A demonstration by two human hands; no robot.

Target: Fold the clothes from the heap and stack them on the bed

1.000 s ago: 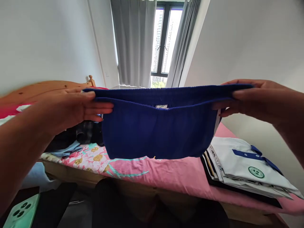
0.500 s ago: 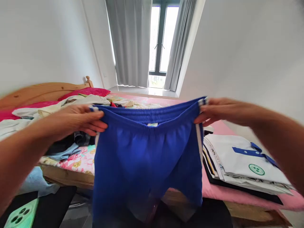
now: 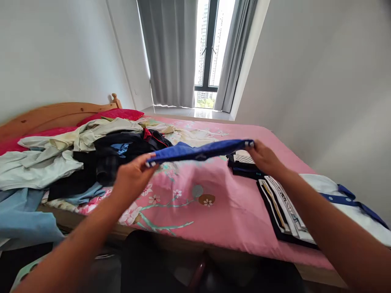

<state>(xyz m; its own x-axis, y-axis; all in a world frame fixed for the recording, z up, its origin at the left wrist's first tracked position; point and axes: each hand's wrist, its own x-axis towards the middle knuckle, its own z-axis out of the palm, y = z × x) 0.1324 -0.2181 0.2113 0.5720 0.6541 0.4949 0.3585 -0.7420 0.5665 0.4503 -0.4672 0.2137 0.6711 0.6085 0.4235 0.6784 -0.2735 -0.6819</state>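
A pair of blue shorts with white side stripes is stretched between my hands above the bed, seen nearly edge-on as a thin band. My left hand pinches the waistband corner at the left. At the right corner, my right hand grips the other end, slightly higher than the left. Most of the shorts' legs are hidden behind the waistband. Below them spreads the pink floral bedsheet.
Unfolded clothes lie heaped on the bed's left side. A stack of folded clothes, with a white polo shirt, stands at the right edge. Small dark folded garments lie behind it. A wooden headboard is at left.
The shorts hung down facing me; now they are lifted outward over the bed and appear nearly flat. Both hands have moved farther away and slightly closer together, still holding the waistband.
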